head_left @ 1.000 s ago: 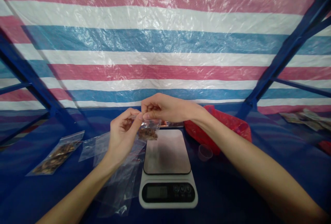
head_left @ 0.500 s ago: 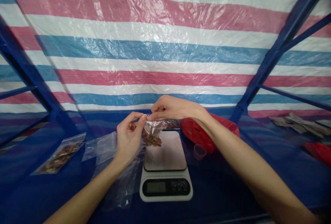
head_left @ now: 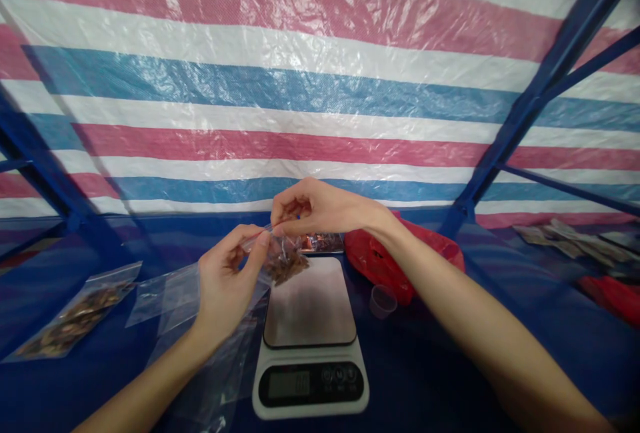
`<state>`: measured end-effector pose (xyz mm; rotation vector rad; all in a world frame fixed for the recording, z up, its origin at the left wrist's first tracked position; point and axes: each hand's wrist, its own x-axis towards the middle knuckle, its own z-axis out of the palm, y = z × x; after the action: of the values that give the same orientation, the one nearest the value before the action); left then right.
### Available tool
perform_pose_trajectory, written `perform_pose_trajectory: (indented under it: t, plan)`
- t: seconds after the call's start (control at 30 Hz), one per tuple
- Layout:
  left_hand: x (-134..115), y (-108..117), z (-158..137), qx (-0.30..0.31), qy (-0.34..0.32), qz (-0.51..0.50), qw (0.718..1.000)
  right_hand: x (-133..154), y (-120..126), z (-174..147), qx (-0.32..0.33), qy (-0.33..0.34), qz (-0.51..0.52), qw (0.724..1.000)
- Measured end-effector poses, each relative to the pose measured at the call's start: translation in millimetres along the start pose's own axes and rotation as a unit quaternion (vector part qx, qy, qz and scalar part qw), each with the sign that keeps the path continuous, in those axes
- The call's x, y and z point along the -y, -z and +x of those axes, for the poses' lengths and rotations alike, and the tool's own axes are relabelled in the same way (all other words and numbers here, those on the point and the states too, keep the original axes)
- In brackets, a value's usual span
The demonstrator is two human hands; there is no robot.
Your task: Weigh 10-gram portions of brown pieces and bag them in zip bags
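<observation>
Head view: left hand [head_left: 225, 280] has thumb and forefinger pinched together on the top edge of a small clear zip-lock bag [head_left: 287, 265]; right hand [head_left: 320, 206] pinches the same edge just beside, thumb against curled fingers, so both grips are closed on thin plastic with no gap seen. Bag hangs tilted below the fingertips, brown dried bits in its lower part, over the far left corner of the scale platform; cannot tell if it touches. Writing: white digital kitchen scale [head_left: 310, 409], nearer the wearer than the grip, has an LCD display [head_left: 287, 384] with faint digits, maybe 0.0, too dim to be sure; the middle button [head_left: 340, 375] of three looks marked M, small print under the buttons too blurred to read. Just behind the hanging bag, a dark glossy flat item [head_left: 323, 242] with orange-brown patches, partly hidden, no legible text. Left of the grip: loose clear zip-lock bags [head_left: 165, 293], partly covered by the left hand and forearm; further left, a larger filled zip-lock bag [head_left: 75, 320] of brown pieces lying flat. Right of the grip: crumpled red plastic bag [head_left: 395, 276], right forearm crossing in front of it, and a small clear plastic cup [head_left: 383, 302] just beside it. Far right: blurred flat packets [head_left: 575, 243]. Behind the grip: red-white-blue striped tarp [head_left: 280, 103] and blue metal frame [head_left: 520, 113].
</observation>
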<state>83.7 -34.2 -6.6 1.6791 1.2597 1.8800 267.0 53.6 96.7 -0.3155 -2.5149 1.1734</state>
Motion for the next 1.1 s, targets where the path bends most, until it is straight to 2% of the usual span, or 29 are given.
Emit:
perform_pose_trajectory:
  t: [0.27,0.5,0.73,0.93,1.1]
  plan:
    - [-1,4,5,0.01,-0.002,0.011,1.0,-6,-1,3,0.008,0.013,0.006,1.0]
    - [-4,4,5,0.008,0.008,0.019,1.0,-7,10,-1,0.008,0.034,-0.017,0.999]
    - [-2,3,6,0.019,0.012,0.012,1.0,-6,21,-8,0.01,0.003,-0.032,0.999]
    - [2,2,3,0.016,0.012,0.0,1.0,-1,10,-5,0.052,-0.033,-0.004,0.998]
    - [-2,-1,-1,0.021,0.011,-0.005,1.0,5,-1,1,0.061,-0.009,-0.033,0.998]
